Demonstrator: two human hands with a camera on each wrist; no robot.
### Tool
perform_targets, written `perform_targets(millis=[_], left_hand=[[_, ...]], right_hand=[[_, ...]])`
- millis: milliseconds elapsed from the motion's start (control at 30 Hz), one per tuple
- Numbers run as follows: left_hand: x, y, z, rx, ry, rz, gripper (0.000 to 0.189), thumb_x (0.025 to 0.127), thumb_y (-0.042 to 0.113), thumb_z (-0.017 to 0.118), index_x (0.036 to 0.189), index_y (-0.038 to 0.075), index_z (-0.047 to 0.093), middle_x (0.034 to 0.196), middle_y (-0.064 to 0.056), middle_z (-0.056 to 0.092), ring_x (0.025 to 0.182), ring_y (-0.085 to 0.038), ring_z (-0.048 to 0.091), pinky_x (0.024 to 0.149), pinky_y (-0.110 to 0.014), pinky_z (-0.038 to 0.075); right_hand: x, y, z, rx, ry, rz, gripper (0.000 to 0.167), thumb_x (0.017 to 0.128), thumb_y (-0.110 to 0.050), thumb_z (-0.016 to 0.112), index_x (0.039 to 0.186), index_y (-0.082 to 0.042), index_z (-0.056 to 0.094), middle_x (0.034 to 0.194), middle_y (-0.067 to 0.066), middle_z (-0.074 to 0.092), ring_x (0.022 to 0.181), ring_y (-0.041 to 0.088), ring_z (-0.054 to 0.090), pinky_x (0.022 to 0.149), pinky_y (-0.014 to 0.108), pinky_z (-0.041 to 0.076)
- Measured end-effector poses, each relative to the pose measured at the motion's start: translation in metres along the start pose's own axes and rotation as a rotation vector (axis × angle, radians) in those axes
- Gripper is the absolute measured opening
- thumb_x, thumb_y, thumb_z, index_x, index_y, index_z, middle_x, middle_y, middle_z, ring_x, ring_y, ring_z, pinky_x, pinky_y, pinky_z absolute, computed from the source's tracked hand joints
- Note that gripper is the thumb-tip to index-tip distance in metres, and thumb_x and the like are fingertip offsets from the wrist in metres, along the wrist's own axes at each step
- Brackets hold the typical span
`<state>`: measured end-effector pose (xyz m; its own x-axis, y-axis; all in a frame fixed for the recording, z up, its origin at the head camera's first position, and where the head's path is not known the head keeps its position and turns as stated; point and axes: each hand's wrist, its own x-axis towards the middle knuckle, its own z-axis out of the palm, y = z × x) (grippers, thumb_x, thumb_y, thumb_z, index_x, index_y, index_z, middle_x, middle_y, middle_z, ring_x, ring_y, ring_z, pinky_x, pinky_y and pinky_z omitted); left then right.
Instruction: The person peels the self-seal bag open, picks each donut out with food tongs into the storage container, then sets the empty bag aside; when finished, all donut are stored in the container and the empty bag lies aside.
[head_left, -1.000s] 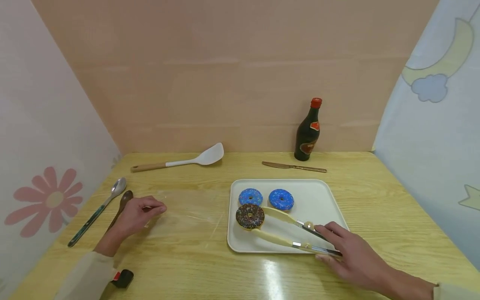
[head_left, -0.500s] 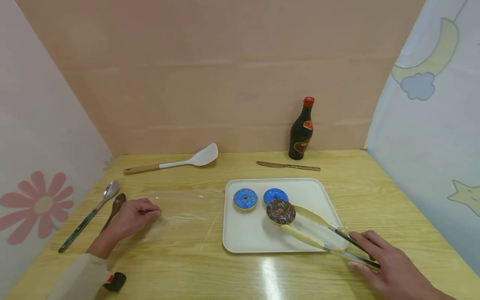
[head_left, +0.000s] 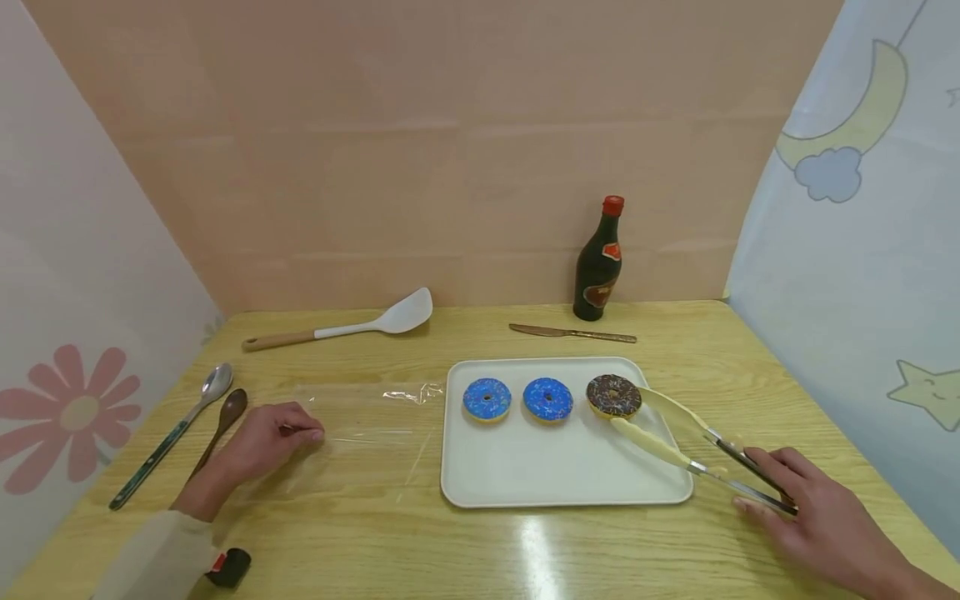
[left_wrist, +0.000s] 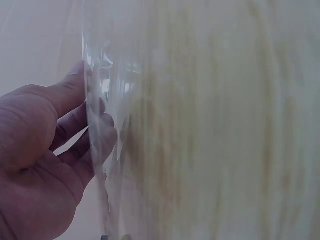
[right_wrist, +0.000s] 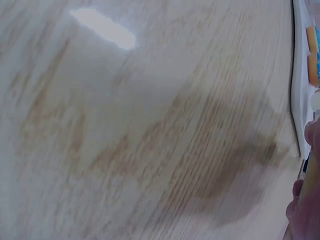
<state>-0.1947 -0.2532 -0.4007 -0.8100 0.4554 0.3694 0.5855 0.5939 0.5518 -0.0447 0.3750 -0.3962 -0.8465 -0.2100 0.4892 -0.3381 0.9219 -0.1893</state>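
My right hand (head_left: 825,521) grips a pair of tongs (head_left: 667,446) with cream tips and metal arms. Between the tips is a chocolate donut (head_left: 613,397) with sprinkles, at the back right of the white tray (head_left: 480,492); whether it touches the tray I cannot tell. Two blue donuts, one on the left (head_left: 487,400) and one in the middle (head_left: 547,400), lie in a row with it. Left of the tray, my left hand (head_left: 270,437) pinches the edge of a clear plastic bag (head_left: 375,425). The left wrist view shows the film (left_wrist: 112,100) between thumb and fingers.
Behind the tray lie a copper-coloured knife (head_left: 570,333) and a dark bottle (head_left: 598,267) with a red cap. A white spatula (head_left: 405,315) is at the back left. A metal spoon (head_left: 176,433) and a brown wooden spoon (head_left: 231,410) lie beside my left hand.
The tongs have carried the chocolate donut rightward across the tray, from in front of the left blue donut to the right of both. My left hand stays at the bag's edge.
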Motion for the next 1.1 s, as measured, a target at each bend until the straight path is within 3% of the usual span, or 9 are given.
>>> perform_targets(millis=[400,567,733,833,933,1000,1100], left_hand=[[0.003,0.001,0.003,-0.008,-0.018,0.002,0.007,0.081,0.006,0.075,0.081,0.013,0.075,0.075,0.012,0.061,0.065,-0.006,0.056,0.058,-0.025,0.047],[0.004,0.001,0.004,0.001,-0.016,0.015,0.008,0.08,0.004,0.075,0.08,0.012,0.075,0.074,0.012,0.062,0.065,-0.005,0.056,0.057,-0.025,0.047],[0.005,0.003,0.004,0.049,-0.015,-0.002,0.009,0.079,0.003,0.076,0.079,0.011,0.076,0.074,0.013,0.06,0.064,-0.003,0.053,0.057,-0.025,0.045],[0.006,0.005,0.003,0.068,-0.026,-0.034,0.007,0.079,0.004,0.076,0.079,0.011,0.076,0.074,0.013,0.06,0.064,-0.003,0.052,0.057,-0.025,0.045],[0.006,0.007,0.001,0.078,-0.041,-0.066,0.003,0.079,0.007,0.076,0.08,0.009,0.076,0.075,0.012,0.06,0.065,-0.004,0.053,0.058,-0.025,0.045],[0.005,0.008,0.0,0.08,-0.046,-0.079,0.002,0.079,0.008,0.077,0.082,0.008,0.076,0.076,0.01,0.06,0.066,-0.005,0.055,0.059,-0.026,0.046],[0.004,0.011,-0.001,0.079,-0.047,-0.096,0.005,0.08,0.009,0.077,0.084,0.007,0.075,0.078,0.008,0.062,0.069,-0.007,0.057,0.061,-0.026,0.048]], right_hand=[[0.001,0.014,0.004,-0.027,-0.021,-0.001,0.06,0.063,-0.022,0.087,0.111,0.002,0.061,0.093,-0.001,0.052,0.065,0.0,0.041,0.049,0.029,0.035],[0.003,0.01,-0.001,-0.007,-0.047,0.049,0.064,0.064,-0.022,0.087,0.115,0.003,0.06,0.096,0.002,0.052,0.065,0.0,0.039,0.05,0.028,0.034],[0.011,0.011,-0.006,0.057,-0.039,0.135,0.064,0.073,-0.021,0.083,0.122,0.009,0.055,0.093,0.009,0.051,0.062,0.002,0.035,0.049,0.026,0.029],[0.02,0.019,-0.007,0.076,-0.062,0.223,0.061,0.08,-0.024,0.076,0.121,0.014,0.052,0.091,0.019,0.051,0.065,0.014,0.043,0.051,0.031,0.032],[0.029,0.027,-0.005,0.066,-0.137,0.331,0.065,0.088,-0.031,0.067,0.121,0.021,0.046,0.093,0.036,0.049,0.075,0.039,0.05,0.058,0.048,0.039],[0.033,0.033,0.0,0.059,-0.178,0.379,0.07,0.091,-0.034,0.062,0.119,0.026,0.041,0.096,0.044,0.045,0.085,0.053,0.045,0.067,0.059,0.035],[0.039,0.038,0.008,0.055,-0.197,0.421,0.076,0.093,-0.037,0.058,0.117,0.031,0.035,0.097,0.048,0.041,0.091,0.058,0.037,0.076,0.064,0.025]])
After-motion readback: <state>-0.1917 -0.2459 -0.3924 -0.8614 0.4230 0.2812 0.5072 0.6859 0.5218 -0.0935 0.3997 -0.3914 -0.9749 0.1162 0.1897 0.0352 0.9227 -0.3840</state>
